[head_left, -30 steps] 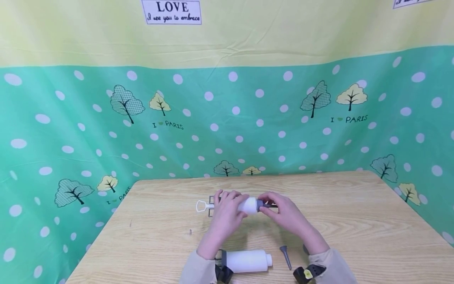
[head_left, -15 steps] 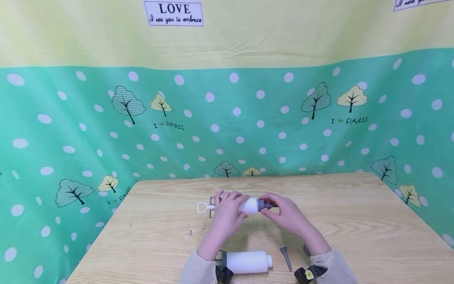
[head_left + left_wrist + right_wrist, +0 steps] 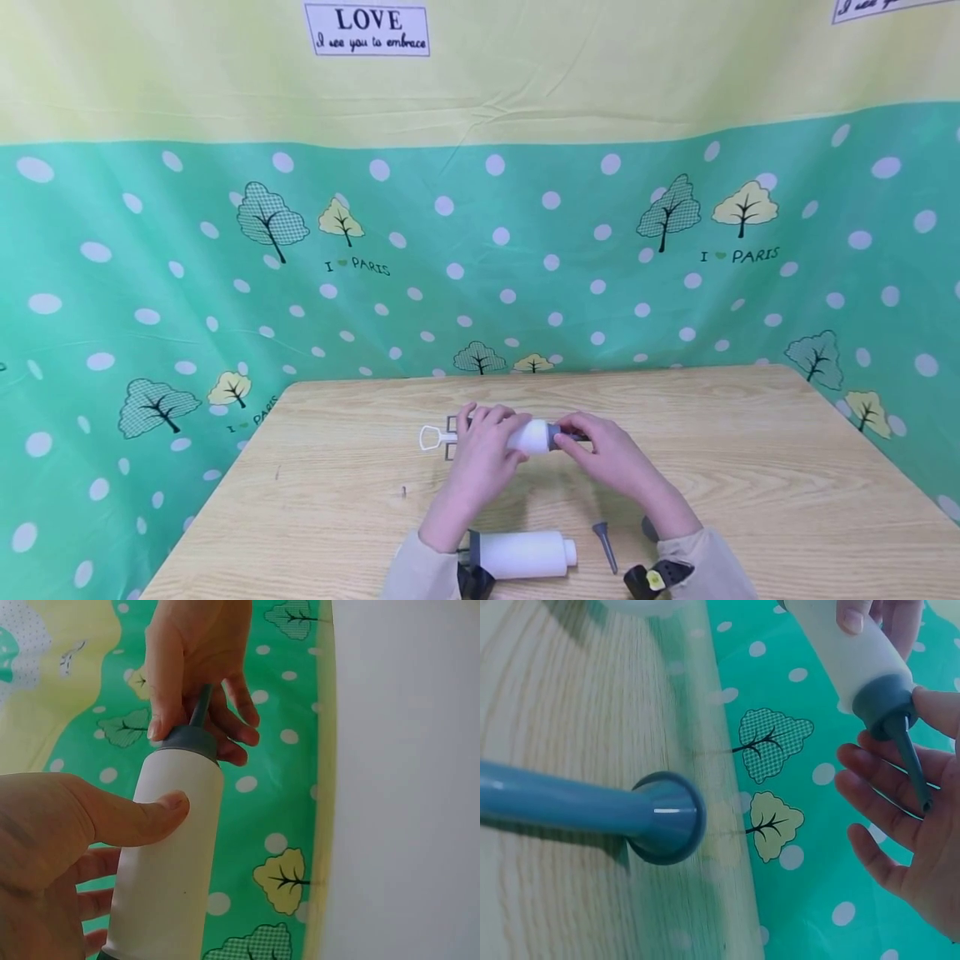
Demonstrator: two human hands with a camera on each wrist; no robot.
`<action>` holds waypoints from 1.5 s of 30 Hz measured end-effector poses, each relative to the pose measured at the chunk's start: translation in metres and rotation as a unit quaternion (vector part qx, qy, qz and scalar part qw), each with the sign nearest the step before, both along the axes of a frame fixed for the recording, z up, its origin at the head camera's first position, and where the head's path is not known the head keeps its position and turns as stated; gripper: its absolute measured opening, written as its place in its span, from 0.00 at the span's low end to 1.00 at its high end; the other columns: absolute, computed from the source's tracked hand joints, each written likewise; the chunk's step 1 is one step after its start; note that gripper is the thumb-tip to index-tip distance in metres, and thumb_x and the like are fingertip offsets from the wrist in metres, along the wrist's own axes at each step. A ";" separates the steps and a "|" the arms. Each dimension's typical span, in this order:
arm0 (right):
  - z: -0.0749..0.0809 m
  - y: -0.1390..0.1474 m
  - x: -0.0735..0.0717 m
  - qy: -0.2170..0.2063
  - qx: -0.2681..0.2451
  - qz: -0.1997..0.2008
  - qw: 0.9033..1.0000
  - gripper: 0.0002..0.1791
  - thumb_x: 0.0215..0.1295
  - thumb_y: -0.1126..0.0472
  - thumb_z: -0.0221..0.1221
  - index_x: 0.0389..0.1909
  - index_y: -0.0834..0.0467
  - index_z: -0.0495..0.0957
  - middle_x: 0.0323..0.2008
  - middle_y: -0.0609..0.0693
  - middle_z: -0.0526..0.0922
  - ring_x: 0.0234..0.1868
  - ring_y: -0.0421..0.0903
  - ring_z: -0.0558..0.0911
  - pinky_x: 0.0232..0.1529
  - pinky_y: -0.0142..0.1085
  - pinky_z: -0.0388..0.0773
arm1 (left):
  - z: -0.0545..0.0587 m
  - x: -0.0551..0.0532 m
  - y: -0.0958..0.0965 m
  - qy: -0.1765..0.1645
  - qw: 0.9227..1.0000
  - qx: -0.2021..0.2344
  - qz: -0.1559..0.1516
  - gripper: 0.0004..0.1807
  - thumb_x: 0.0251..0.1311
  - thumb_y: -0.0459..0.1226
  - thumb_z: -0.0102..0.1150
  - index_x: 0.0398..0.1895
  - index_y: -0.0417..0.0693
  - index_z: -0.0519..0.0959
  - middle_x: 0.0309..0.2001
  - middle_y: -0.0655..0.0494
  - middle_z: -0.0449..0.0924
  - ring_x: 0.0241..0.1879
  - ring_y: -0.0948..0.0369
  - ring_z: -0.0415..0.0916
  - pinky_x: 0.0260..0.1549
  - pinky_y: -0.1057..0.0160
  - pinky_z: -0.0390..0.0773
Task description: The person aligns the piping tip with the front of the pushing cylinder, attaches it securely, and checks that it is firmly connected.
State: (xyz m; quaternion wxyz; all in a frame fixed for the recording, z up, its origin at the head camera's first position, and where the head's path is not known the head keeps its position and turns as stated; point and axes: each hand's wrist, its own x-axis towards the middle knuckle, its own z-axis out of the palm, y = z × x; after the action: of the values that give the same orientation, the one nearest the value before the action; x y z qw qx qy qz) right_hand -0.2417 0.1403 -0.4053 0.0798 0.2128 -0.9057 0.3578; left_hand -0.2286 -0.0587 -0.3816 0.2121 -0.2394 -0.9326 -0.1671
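A white icing syringe [image 3: 534,437] lies level in the air above the table's middle, its white loop plunger handle [image 3: 431,437] pointing left. My left hand [image 3: 480,460] grips the barrel, thumb across its near side in the left wrist view. On the barrel's right end sits a grey nozzle cap [image 3: 885,701] with a thin tapering tip. The thumb and forefinger of my right hand [image 3: 611,456] pinch this cap at its collar. In the right wrist view the other right fingers spread loosely behind the tip. Fingers hide part of the barrel in the head view.
A second white syringe barrel [image 3: 525,554] lies near the front of the wooden table [image 3: 337,492]. Right of it lies a loose grey nozzle [image 3: 604,547]. Beside the right forearm a round grey piece [image 3: 648,528] is partly hidden. A tiny object [image 3: 403,492] lies left of the hands.
The right fingers have shifted slightly on the grey nozzle cap. Both hands and the syringe have moved a few pixels right in the head view; the things lying on the table look unmoved.
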 end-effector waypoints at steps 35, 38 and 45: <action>0.000 0.000 -0.001 0.061 -0.042 0.022 0.997 0.18 0.58 0.51 0.59 0.48 0.54 0.75 0.37 0.40 0.78 0.38 0.39 0.77 0.37 0.32 0.78 | -0.001 0.002 -0.001 -0.003 1.000 -0.011 -0.009 0.26 0.41 0.40 0.69 0.49 0.54 0.78 0.44 0.58 0.78 0.45 0.58 0.71 0.48 0.56 0.69; 0.000 -0.001 -0.001 0.050 -0.043 0.017 0.998 0.17 0.60 0.50 0.56 0.47 0.53 0.75 0.36 0.40 0.78 0.38 0.39 0.77 0.38 0.32 0.78 | 0.000 0.002 0.000 -0.004 1.000 -0.013 -0.010 0.26 0.41 0.40 0.69 0.50 0.54 0.78 0.45 0.58 0.78 0.45 0.58 0.71 0.48 0.55 0.69; -0.001 0.000 -0.002 0.041 -0.034 0.005 0.999 0.16 0.65 0.49 0.50 0.47 0.53 0.76 0.36 0.39 0.79 0.39 0.38 0.78 0.40 0.33 0.77 | 0.001 0.003 0.002 0.002 1.000 -0.009 -0.015 0.26 0.41 0.40 0.69 0.49 0.54 0.78 0.45 0.58 0.78 0.45 0.58 0.70 0.48 0.56 0.69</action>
State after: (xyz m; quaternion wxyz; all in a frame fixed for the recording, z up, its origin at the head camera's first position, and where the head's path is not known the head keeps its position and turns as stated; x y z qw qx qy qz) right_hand -0.2438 0.1398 -0.4060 0.1222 0.2284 -0.8879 0.3802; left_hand -0.2253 -0.0569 -0.3810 0.2091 -0.2558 -0.9299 -0.1616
